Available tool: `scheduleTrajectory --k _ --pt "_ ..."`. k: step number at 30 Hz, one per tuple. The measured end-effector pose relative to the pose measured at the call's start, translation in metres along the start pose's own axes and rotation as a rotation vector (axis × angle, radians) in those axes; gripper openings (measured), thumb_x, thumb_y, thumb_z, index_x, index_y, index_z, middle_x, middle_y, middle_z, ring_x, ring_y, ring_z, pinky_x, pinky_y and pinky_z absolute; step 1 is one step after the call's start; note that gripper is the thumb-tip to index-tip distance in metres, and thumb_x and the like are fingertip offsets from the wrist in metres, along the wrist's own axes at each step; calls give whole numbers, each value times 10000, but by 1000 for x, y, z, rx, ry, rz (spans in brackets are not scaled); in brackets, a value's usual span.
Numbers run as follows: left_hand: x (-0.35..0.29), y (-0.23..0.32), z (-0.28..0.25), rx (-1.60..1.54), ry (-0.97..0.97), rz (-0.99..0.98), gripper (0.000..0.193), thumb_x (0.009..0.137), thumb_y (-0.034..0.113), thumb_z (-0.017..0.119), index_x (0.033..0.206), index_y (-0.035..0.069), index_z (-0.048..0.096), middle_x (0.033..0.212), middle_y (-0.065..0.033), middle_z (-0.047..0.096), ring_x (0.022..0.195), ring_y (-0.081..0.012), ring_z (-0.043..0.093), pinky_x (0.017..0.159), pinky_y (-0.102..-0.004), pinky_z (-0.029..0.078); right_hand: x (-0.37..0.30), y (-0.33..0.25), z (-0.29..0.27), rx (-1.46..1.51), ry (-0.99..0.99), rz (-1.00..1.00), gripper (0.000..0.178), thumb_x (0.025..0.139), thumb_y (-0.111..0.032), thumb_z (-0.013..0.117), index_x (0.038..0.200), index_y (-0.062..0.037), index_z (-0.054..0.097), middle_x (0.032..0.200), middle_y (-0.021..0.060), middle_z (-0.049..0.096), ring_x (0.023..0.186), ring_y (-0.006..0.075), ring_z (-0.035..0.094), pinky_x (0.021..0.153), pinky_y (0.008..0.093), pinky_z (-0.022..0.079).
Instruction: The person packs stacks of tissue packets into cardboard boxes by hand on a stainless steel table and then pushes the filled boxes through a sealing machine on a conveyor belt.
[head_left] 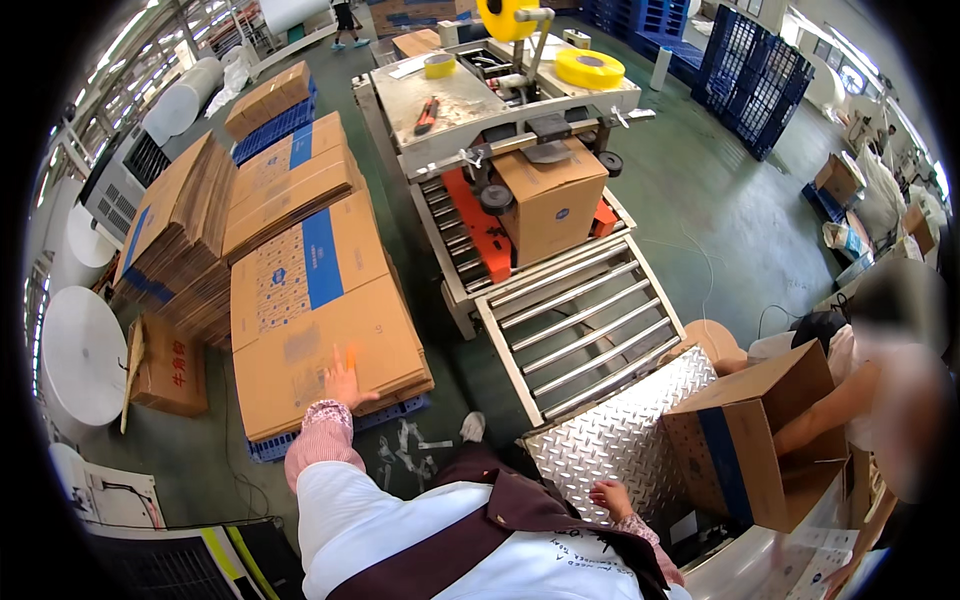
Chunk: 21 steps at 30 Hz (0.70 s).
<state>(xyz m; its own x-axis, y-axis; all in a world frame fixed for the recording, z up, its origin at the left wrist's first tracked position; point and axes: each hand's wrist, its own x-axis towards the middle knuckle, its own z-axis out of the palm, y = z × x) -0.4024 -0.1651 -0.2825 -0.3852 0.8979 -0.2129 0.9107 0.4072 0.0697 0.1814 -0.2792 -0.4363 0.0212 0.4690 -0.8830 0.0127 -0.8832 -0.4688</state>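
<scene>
My left hand (345, 387) is stretched out over a stack of flattened cardboard boxes (290, 355) on the left, fingers apart on the near part of the top sheet. Something small and orange shows at its fingers; I cannot make out what it is. The top sheet is brown with a blue band and printed dots. My right hand (612, 498) is above the near edge of a diamond-patterned metal plate (640, 425), its fingers loosely bent with nothing visible in them. Right of the plate, a co-worker reaches an arm into an open cardboard box (715, 450) tipped on its side.
A roller conveyor (585, 325) runs from the plate to a taping machine (450, 110), where a closed carton (560, 200) stands. A red box cutter (427, 115) and yellow tape rolls (590, 70) lie on the machine. A blue pallet (405, 412) supports the flattened boxes.
</scene>
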Motion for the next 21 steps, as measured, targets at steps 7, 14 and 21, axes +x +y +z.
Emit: scheduleTrajectory --k 7,14,21 --pt "-20 -68 111 396 264 429 491 884 94 420 1335 -85 348 1430 -230 296 1267 -365 367 1014 -449 339 20 -135 157 -89 -154 -488 247 832 -168 634 966 39 625 756 59 636 632 114 587 574 232 482" --pt "-81 -29 72 163 302 771 540 705 204 595 1159 -78 519 1402 -248 300 1283 -399 306 1020 -507 288 31 -243 361 -556 -465 -519 530 822 -396 643 1108 44 564 923 145 649 858 245 636 741 349 500" --pt "-103 38 -43 -363 384 1021 647 788 392 668 1239 -30 477 1383 -224 329 1270 -402 338 1021 -496 309 -185 -311 306 -646 -188 -1335 319 850 -281 619 977 -7 517 854 232 592 742 379 589 652 398 483"
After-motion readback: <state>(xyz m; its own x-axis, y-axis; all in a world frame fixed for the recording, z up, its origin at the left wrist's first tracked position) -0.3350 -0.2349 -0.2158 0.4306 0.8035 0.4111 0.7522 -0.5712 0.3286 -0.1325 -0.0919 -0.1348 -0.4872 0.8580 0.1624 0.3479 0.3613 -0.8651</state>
